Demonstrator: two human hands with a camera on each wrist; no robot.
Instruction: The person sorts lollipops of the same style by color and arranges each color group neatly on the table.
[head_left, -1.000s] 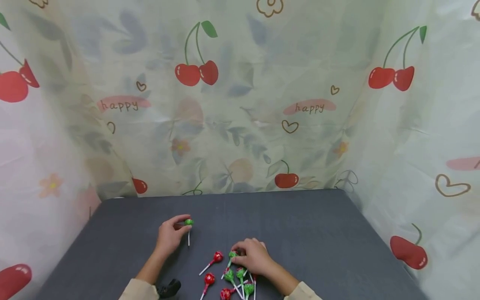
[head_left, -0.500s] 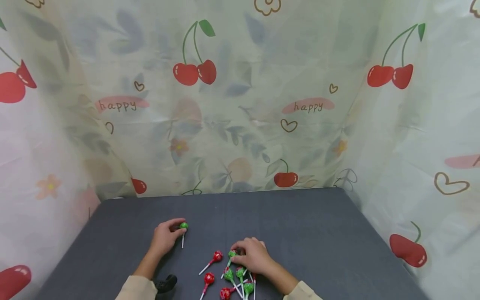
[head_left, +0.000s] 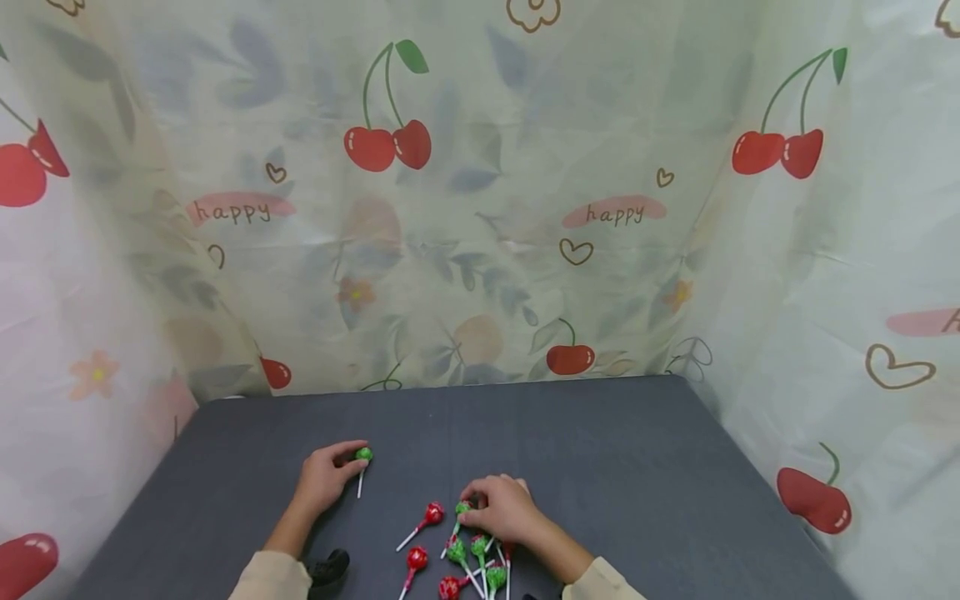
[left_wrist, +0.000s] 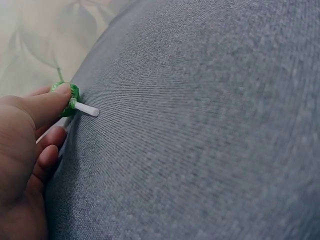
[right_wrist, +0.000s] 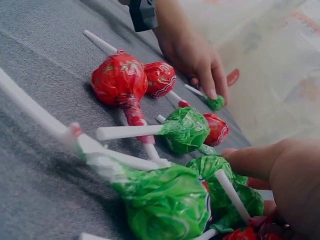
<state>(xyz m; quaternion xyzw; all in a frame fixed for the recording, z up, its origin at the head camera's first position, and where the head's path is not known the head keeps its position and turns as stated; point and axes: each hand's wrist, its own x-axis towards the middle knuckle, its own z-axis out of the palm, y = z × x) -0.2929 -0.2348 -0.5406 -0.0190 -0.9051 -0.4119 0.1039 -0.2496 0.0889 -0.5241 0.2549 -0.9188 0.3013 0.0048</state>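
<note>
Over the left part of the dark cloth, my left hand (head_left: 321, 479) pinches a green-wrapped lollipop (head_left: 363, 453) by its head, between thumb and fingertips. Its white stick (left_wrist: 87, 109) points away from the hand in the left wrist view. My right hand (head_left: 504, 507) is at the far side of a lollipop pile, thumb and fingers around the head of another green lollipop (head_left: 462, 506). Close below it, several green lollipops (head_left: 457, 552) lie crossed with red ones (head_left: 449, 588). The right hand's outer fingers are partly hidden.
Two red lollipops (head_left: 432, 512) lie apart, left of the pile. The grey table cloth (head_left: 600, 467) stretches to a printed curtain (head_left: 480, 208) at the back and sides. A black wrist device (head_left: 330, 570) sits by the left sleeve.
My left hand has moved left and slightly nearer with the green lollipop in its pinch. The right hand stays at the pile in nearly the same place.
</note>
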